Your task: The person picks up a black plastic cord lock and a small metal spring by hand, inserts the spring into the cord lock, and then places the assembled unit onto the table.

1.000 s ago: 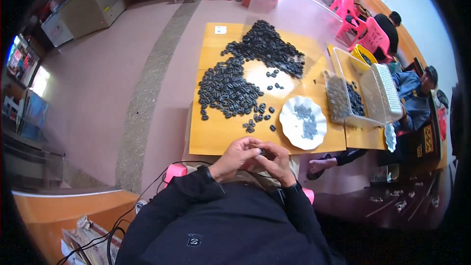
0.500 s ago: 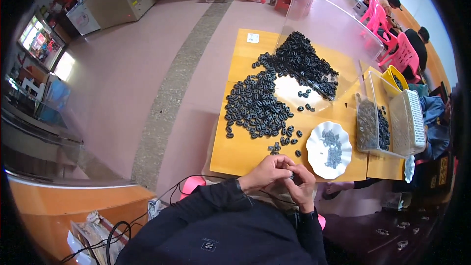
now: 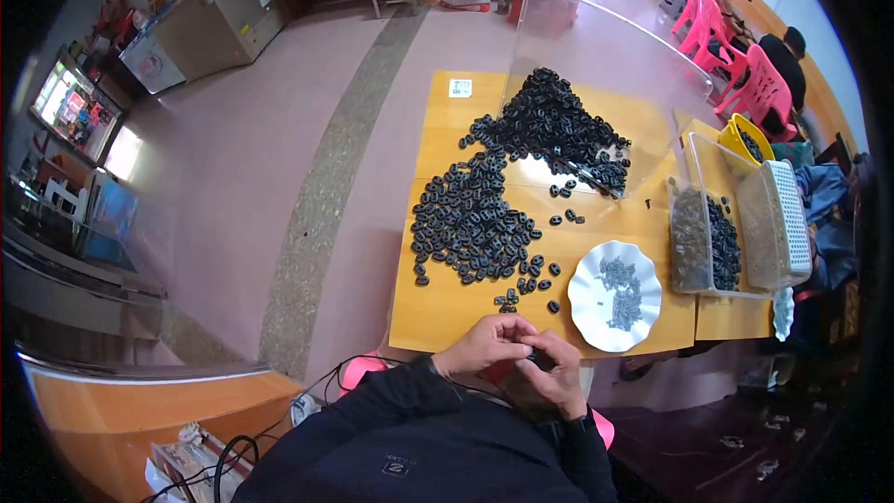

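Observation:
My left hand [image 3: 484,346] and my right hand [image 3: 558,375] meet in front of the table's near edge. Their fingers are pinched together around a small black piece [image 3: 540,358], mostly hidden by the fingertips. Just beyond them lie a few loose black oval pieces with two holes [image 3: 507,301]. Farther off is a wide spread of the same pieces [image 3: 473,224], and behind it a taller heap [image 3: 557,121]. Right of my hands sits a white scalloped plate [image 3: 581,309] holding many tiny grey parts [image 3: 621,291].
A clear plastic panel [image 3: 605,33] slants behind the heap. At the right stand a clear bin [image 3: 694,163] with black pieces, a white perforated basket [image 3: 793,224] and a yellow bowl [image 3: 731,137]. People sit by pink chairs [image 3: 773,93] at the far right. Black cables [image 3: 326,374] run at my left.
The view has shifted a little, so the table sits lower and farther left. My hands stay together, and a black piece now shows between the fingertips. The heaps look unchanged.

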The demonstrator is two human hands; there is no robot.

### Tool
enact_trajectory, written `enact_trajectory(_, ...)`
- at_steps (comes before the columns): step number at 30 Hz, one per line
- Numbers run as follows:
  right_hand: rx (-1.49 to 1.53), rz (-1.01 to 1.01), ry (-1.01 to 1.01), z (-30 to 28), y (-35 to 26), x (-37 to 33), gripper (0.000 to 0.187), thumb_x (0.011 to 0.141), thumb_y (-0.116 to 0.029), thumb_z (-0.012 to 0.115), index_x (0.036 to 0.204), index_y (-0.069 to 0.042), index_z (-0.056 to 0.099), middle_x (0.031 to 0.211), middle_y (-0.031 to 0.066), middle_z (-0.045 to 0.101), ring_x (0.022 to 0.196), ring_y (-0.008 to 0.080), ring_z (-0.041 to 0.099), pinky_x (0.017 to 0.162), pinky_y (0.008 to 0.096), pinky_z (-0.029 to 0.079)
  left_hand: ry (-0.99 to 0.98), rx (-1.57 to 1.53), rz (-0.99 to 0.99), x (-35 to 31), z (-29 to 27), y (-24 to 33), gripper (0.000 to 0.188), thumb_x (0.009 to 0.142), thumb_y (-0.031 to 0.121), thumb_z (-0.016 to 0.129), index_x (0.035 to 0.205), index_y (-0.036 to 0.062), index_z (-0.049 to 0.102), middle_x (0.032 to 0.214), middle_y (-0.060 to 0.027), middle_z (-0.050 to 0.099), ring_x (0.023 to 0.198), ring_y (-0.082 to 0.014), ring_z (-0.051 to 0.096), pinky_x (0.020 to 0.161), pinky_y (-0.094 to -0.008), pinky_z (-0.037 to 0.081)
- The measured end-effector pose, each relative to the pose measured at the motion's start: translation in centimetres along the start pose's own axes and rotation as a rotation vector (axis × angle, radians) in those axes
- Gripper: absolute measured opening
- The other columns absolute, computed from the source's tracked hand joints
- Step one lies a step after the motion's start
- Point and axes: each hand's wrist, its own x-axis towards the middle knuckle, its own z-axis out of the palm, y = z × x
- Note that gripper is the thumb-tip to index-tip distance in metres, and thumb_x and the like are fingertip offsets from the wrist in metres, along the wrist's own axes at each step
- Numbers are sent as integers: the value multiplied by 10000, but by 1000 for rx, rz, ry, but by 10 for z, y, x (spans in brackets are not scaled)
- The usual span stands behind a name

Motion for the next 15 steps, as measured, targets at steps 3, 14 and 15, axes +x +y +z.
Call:
enact_trajectory(3, -54, 1, -40, -3, -1, -1, 289, 729, -37, 740, 1005, -8, 661, 822, 96, 633, 745, 201, 612, 669, 281, 463, -6, -13, 14, 0, -1, -2, 273, 874, 44, 637, 1137, 7, 573, 1018, -32, 638, 927, -89, 600, 822, -249, 496)
enact_trajectory(14, -32, -19, -34, -1, 5, -6, 300, 756, -24, 716, 1049, 8, 660, 844, 63, 631, 760, 140, 589, 676, 255, 453, -15, -26, 51, -1, -3, -10, 271, 882, 28, 622, 1147, 7, 569, 1042, -46, 647, 941, -97, 612, 827, -253, 507)
enact_trajectory(15, -32, -21, -28, -1, 6, -8, 299, 758, -13, 712, 1053, 9, 666, 861, 46, 628, 768, 108, 574, 672, 239, 445, -14, -18, 55, -1, -4, -11, 274, 882, 31, 627, 1148, 9, 567, 1030, -37, 647, 931, -91, 614, 806, -246, 518)
